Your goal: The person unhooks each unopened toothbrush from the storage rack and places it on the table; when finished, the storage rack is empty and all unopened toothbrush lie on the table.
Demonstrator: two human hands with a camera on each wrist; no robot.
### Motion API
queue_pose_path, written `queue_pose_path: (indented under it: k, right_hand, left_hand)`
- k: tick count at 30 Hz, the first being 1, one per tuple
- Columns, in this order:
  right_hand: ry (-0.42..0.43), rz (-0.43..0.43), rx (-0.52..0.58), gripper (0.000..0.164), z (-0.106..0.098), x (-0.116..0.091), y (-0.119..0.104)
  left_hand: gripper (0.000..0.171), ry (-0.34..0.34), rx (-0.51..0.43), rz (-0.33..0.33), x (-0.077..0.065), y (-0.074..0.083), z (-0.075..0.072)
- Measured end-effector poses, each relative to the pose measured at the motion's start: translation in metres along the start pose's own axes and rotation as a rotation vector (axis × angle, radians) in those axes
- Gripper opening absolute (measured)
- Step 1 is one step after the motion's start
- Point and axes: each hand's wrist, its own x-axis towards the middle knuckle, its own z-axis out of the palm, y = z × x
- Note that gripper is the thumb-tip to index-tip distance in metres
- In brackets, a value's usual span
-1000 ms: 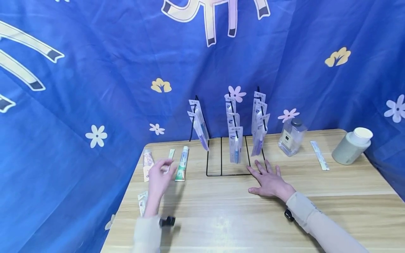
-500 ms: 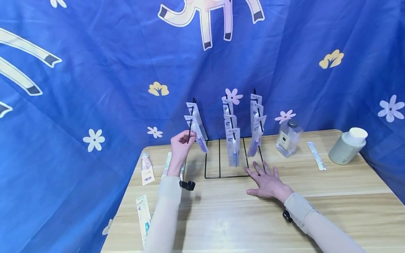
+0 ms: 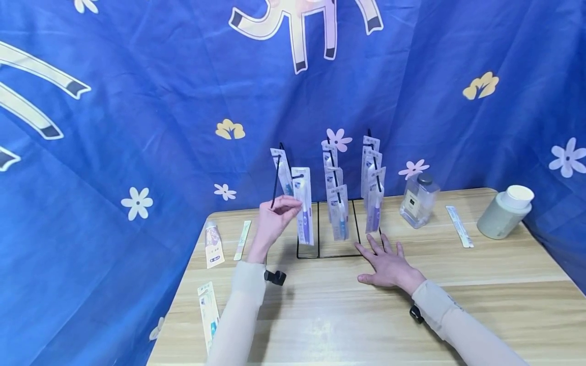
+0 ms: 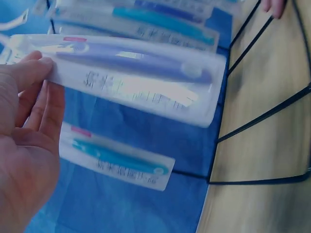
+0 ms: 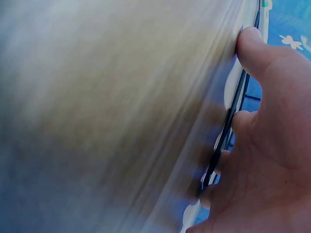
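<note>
On the left arm of a black wire rack point(image 3: 319, 231) hangs a clear-and-white packaged purple toothbrush point(image 3: 305, 223). My left hand point(image 3: 272, 218) pinches this pack at its edge, thumb against fingers, as the left wrist view point(image 4: 36, 92) shows. Behind it hangs a packaged teal toothbrush point(image 4: 119, 158). Several more toothbrush packs hang from the middle arm point(image 3: 340, 218) and the right arm point(image 3: 375, 203). My right hand point(image 3: 391, 267) lies with spread fingers on the table, fingertips at the rack's front bar.
At left lie a pink tube point(image 3: 213, 244), a slim packet point(image 3: 242, 240) and a toothbrush pack point(image 3: 208, 312). To the right stand a clear bottle point(image 3: 418, 201) and a grey-green jar point(image 3: 503, 213), with another slim packet point(image 3: 459, 226) between them. A blue curtain point(image 3: 174, 101) hangs behind.
My left hand has gone from above the tubes to the rack's left arm and now pinches the purple toothbrush pack, which has swung to face forward. My right hand stays put.
</note>
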Motion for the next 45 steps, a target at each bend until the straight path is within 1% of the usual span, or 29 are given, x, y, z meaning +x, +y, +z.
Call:
queue_pose_path:
  k: [2, 5, 8, 11, 14, 18, 21, 23, 25, 27, 28, 31, 35, 42, 45]
  right_hand:
    - [-0.004, 0.002, 0.007, 0.092, 0.0, 0.0, -0.001]
    - [-0.006, -0.001, 0.009, 0.092, 0.0, 0.0, -0.002]
    - [-0.006, -0.009, 0.006, 0.092, 0.0, 0.001, -0.003]
    - [-0.006, -0.011, 0.0, 0.093, -0.001, 0.001, -0.004]
    - [-0.007, -0.007, -0.003, 0.093, -0.002, 0.002, -0.004]
    - [-0.007, -0.011, 0.006, 0.093, -0.004, 0.002, -0.004]
    - [-0.005, -0.011, 0.011, 0.092, -0.005, 0.001, -0.003]
    - [-0.003, -0.006, 0.013, 0.092, -0.005, 0.0, -0.002]
    - [-0.003, 0.0, 0.012, 0.092, -0.004, 0.0, -0.001]
    - [-0.004, 0.0, 0.017, 0.092, -0.004, 0.0, 0.0]
    - [-0.004, -0.001, 0.018, 0.092, -0.003, 0.0, 0.001]
    - [-0.001, -0.008, 0.017, 0.093, -0.001, 0.0, 0.002]
    - [0.006, -0.011, 0.008, 0.093, -0.001, 0.001, 0.002]
    - [0.0, -0.012, 0.02, 0.093, -0.002, 0.0, 0.002]
    - [0.003, -0.012, 0.021, 0.093, -0.002, 0.0, 0.001]
  left_hand:
    - [0.013, -0.054, 0.045, -0.027, -0.01, 0.005, 0.002]
    - [0.015, -0.115, 0.109, -0.11, -0.03, 0.011, 0.001]
    - [0.018, -0.143, 0.153, -0.206, -0.056, 0.016, -0.007]
    - [0.02, -0.153, 0.205, -0.273, -0.086, 0.019, -0.02]
    - [0.02, -0.122, 0.27, -0.355, -0.118, 0.021, -0.036]
    - [0.018, -0.016, 0.347, -0.494, -0.157, 0.025, -0.06]
    - [0.016, 0.052, 0.389, -0.612, -0.178, 0.029, -0.078]
    - [0.015, 0.059, 0.424, -0.692, -0.189, 0.028, -0.088]
    - [0.014, 0.045, 0.477, -0.757, -0.197, 0.027, -0.096]
    - [0.013, 0.016, 0.546, -0.795, -0.202, 0.025, -0.102]
    - [0.013, -0.001, 0.591, -0.803, -0.205, 0.024, -0.104]
    - [0.012, -0.05, 0.707, -0.803, -0.21, 0.023, -0.107]
    - [0.013, -0.089, 0.813, -0.791, -0.213, 0.026, -0.105]
    - [0.014, -0.098, 0.948, -0.754, -0.215, 0.031, -0.093]
    - [0.016, -0.097, 0.996, -0.777, -0.214, 0.033, -0.086]
